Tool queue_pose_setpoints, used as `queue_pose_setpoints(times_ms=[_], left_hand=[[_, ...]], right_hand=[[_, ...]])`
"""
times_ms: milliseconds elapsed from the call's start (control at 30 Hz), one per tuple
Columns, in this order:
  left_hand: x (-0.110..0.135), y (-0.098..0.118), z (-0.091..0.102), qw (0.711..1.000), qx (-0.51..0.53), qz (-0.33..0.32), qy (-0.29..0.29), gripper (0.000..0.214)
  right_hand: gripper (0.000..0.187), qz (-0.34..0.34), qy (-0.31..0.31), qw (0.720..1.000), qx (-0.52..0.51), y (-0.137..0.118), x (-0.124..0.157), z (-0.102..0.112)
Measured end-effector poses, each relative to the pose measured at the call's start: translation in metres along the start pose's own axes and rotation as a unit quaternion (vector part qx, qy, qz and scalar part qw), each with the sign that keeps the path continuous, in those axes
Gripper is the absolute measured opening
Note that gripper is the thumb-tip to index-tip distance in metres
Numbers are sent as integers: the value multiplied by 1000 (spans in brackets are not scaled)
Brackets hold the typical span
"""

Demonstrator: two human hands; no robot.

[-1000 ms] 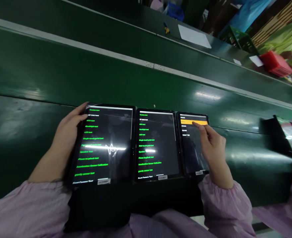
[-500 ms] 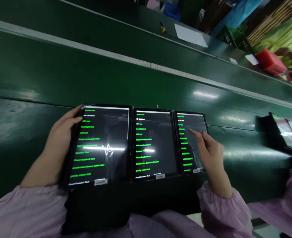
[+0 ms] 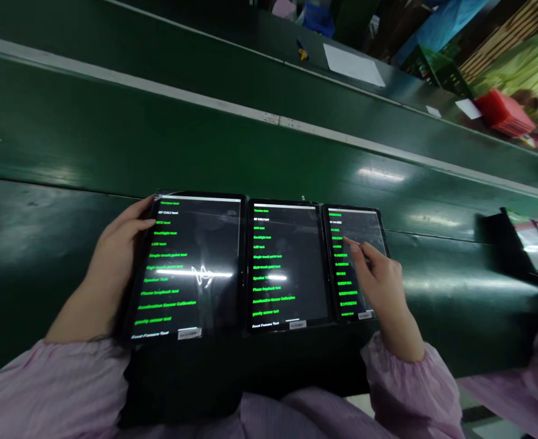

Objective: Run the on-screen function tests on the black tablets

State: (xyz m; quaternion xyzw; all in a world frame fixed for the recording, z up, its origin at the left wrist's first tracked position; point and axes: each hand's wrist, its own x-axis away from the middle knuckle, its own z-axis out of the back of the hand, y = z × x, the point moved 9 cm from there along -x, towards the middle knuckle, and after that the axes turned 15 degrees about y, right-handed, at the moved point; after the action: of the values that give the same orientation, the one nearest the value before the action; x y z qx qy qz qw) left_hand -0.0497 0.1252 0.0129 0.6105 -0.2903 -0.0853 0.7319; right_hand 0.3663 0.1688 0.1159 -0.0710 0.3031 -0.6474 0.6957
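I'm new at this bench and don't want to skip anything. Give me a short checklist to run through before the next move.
1. Left tablet lit, list showing: ok.
2. Middle tablet and right tablet lit, lists showing: ok.
3. Left hand at the left tablet's left edge, thumb over its rim: ok.
4. Right hand pointing at the right tablet's list: ok. Fingertip actually pressing the glass: cannot tell.
5. Every list line green: not ok; the left tablet's RF CALI test line is white.

Tablets (image 3: 296, 262): smooth, glossy, glass-like. Bench (image 3: 205, 152): smooth, satin sheen. Sleeves (image 3: 58, 381): matt, gathered cloth. Sheet (image 3: 354, 65): smooth, apparently paper. Basket (image 3: 504, 114): apparently plastic.
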Motion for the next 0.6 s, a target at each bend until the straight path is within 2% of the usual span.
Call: queue_pose_setpoints(times_ms=[133,267,433,500,600], left_hand=[[-8,-11,-3,997,52,-12,-46,45],[-11,-12,-4,995,79,-3,-62,53],[-12,-9,-5,993,91,5,-77,61],[-16,-11,-5,993,87,10,-84,64],[-23,-17,-5,993,63,16,-99,68]], right_hand=[[43,15,-43,998,-52,-29,11,-18],[46,46,-98,989,-99,-57,18,-42],[43,49,-106,989,-89,-59,15,-53],[43,50,-102,989,-90,-58,14,-51],[45,41,-64,993,-89,-54,12,-41]])
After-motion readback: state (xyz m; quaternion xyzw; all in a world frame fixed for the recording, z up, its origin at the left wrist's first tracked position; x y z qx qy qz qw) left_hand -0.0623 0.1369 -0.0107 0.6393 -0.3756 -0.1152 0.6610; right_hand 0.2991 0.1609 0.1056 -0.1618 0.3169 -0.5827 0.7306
